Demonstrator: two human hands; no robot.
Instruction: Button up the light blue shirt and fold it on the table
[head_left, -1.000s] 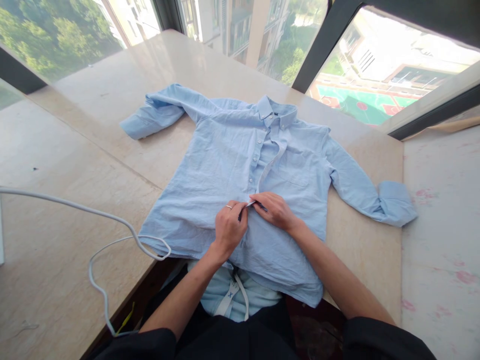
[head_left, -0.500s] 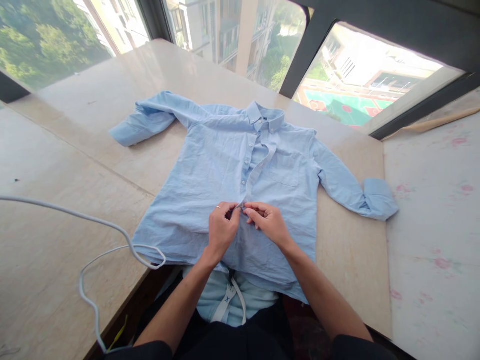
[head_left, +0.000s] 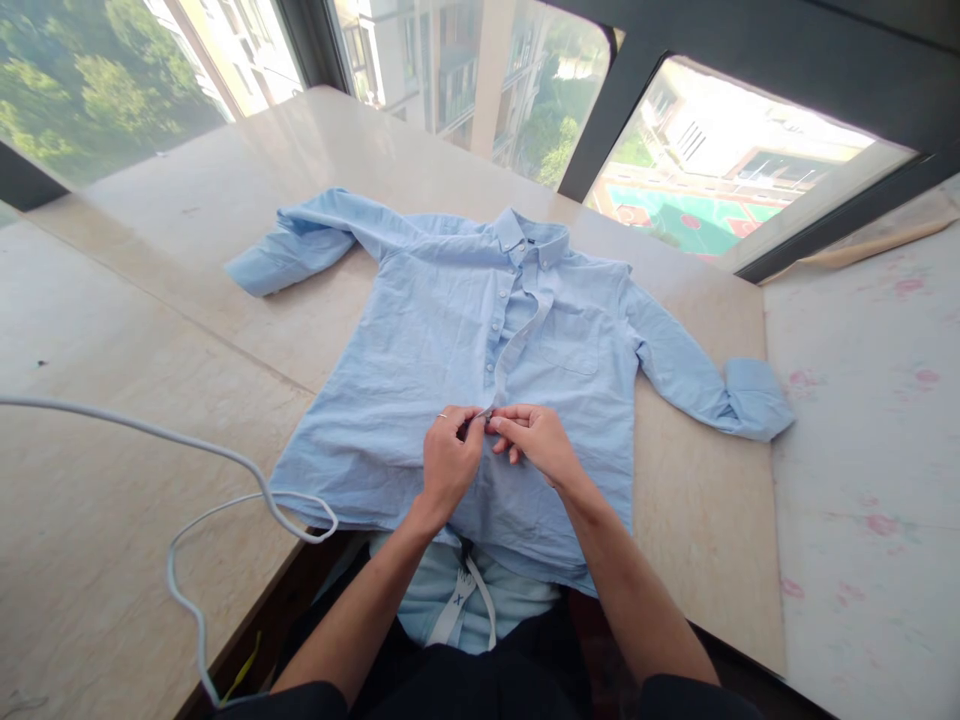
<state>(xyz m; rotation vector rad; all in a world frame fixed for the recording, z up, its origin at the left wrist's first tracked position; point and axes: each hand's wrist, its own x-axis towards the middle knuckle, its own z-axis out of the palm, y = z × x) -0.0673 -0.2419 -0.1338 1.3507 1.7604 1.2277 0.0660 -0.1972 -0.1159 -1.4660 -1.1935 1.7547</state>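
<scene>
A light blue button-up shirt point(head_left: 405, 340) lies face up, its collar point(head_left: 534, 240) away from me and its sleeves out to both sides. The front gapes from below the collar down to my hands, with several small buttons showing along one edge. My left hand point(head_left: 451, 452) pinches the front placket low on the shirt, thumb against fingers. Right beside it, my right hand point(head_left: 534, 440) pinches the same strip between thumb and index finger, other fingers curled. My fingertips hide whatever button or buttonhole is there.
The shirt rests on a beige stone-like ledge point(head_left: 135, 330) beside windows. A white cable point(head_left: 225, 455) loops over the ledge's near left edge, close to the shirt's hem. A floral-patterned wall point(head_left: 870, 440) borders the right side.
Both hands stay pinched on the placket, with only small finger shifts. My right forearm has come slightly inward. The whole view has shifted a little.
</scene>
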